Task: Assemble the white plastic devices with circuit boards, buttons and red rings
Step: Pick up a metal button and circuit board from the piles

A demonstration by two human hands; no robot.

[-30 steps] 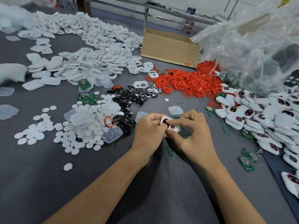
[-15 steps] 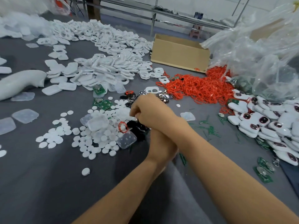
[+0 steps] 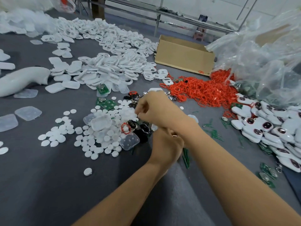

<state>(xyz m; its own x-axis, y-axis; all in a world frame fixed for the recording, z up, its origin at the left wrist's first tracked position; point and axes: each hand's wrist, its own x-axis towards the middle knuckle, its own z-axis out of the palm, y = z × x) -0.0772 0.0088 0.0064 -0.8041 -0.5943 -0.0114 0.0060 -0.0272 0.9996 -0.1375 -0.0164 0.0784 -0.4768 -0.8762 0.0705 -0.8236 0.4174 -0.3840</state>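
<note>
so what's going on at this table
A person is putting small white devices together by hand. The right hand reaches across over the left hand into the loose white discs and dark parts; what either holds is hidden. Red rings are heaped behind, white shells at the back left, and finished devices are stacked on the right.

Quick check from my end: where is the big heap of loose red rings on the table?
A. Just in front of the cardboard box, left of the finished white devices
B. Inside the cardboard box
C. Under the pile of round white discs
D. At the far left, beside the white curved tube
A: the red rings lie on the grey table in front of the cardboard box, with the finished devices to their right.
</note>
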